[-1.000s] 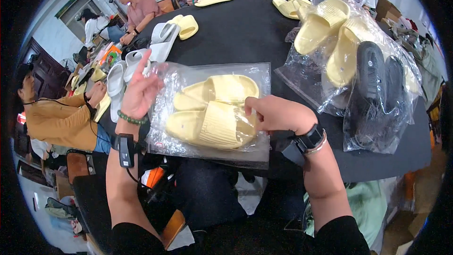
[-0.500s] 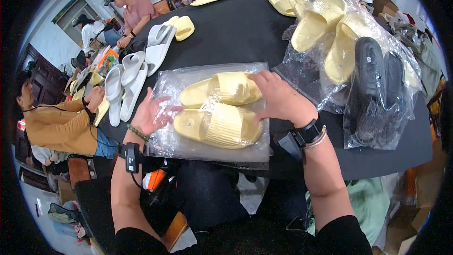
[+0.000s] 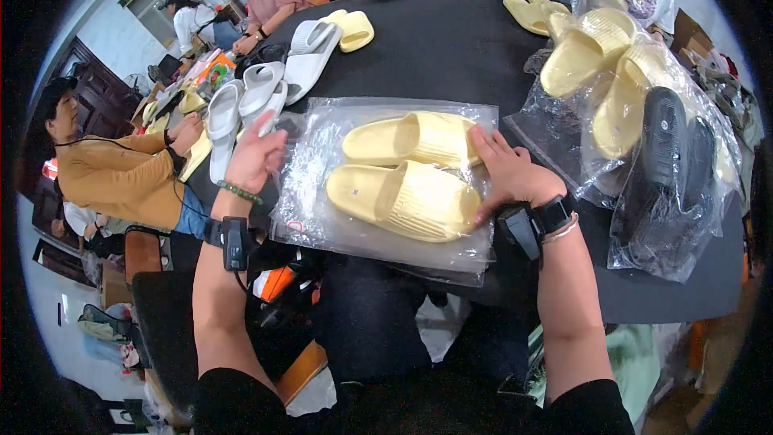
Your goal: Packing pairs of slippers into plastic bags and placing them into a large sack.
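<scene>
Two yellow slippers (image 3: 407, 192) against right hand (image 3: 522, 181)

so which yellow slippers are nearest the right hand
The side-by-side pair nearest the wearer, with the right hand at its right end; the other yellow slippers are farther away.

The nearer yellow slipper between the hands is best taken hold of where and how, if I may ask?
Probably by the sides of its ribbed strap, coming from the right with the right hand: the yellow slipper lies sole down, toe end toward that hand, and the strap arches up.
</scene>
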A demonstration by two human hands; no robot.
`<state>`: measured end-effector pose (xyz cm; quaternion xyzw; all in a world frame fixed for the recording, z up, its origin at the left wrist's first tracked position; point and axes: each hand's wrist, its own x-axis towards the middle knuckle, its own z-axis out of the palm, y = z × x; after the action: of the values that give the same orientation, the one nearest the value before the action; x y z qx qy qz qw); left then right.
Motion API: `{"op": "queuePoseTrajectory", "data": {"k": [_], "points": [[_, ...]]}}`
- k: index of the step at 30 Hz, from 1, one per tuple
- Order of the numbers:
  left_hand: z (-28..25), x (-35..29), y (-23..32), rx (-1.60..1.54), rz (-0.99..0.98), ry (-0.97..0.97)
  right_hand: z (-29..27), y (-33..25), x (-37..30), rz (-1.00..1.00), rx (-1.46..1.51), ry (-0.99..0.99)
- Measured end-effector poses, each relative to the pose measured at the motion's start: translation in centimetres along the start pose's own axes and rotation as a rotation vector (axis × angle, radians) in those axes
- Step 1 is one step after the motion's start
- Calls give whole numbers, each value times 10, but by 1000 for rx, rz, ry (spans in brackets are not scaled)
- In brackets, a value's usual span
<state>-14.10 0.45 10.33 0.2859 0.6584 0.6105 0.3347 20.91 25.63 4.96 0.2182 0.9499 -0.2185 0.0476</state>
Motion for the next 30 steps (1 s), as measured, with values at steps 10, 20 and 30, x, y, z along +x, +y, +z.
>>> {"op": "queuePoseTrajectory", "data": {"k": [10, 20, 30], "points": [[-14, -31, -19, -335, -87, -327, 7, 4, 3, -19, -34, 33], [-40, -46, -12, 344, -219, -387, -4, -1, 0, 15, 15, -16], [-72, 19, -24, 450, -57, -268, 3, -5, 10, -17, 11, -8]]}}
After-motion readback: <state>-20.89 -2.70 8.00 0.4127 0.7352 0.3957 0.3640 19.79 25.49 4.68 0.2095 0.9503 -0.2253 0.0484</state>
